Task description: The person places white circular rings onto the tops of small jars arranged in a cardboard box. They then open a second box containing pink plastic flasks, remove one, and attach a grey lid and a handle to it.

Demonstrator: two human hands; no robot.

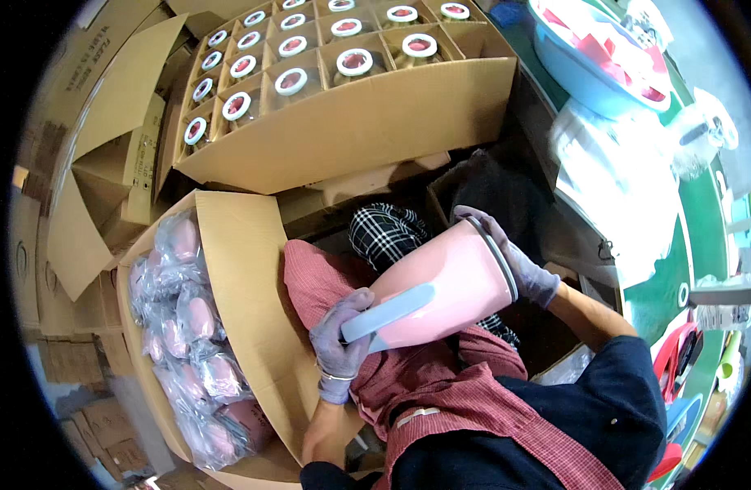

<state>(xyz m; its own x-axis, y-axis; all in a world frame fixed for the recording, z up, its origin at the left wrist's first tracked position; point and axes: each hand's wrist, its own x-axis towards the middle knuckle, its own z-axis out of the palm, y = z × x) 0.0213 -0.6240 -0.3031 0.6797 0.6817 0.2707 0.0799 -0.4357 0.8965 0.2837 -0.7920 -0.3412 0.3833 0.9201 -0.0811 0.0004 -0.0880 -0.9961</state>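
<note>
A pink jug (449,286) with a pale blue handle (392,311) and a dark rim lies tilted across my lap, its wide end toward the right. My left hand (343,339), in a grey-purple glove, is closed around the handle side near the narrow end. At the wide end, my right hand (514,257), gloved too, grips the rim from the far side; part of its fingers is hidden behind the jug. Left of my knees, an open carton (245,286) holds several pink parts (200,318) wrapped in clear plastic.
Ahead stands a divided carton (351,122) of upright containers with white-ringed, red-centred tops. On the green table (670,302) at right are a light blue basin (580,61) with red and pink pieces and white plastic bags (621,180). Open flattened flaps (130,98) rise at far left.
</note>
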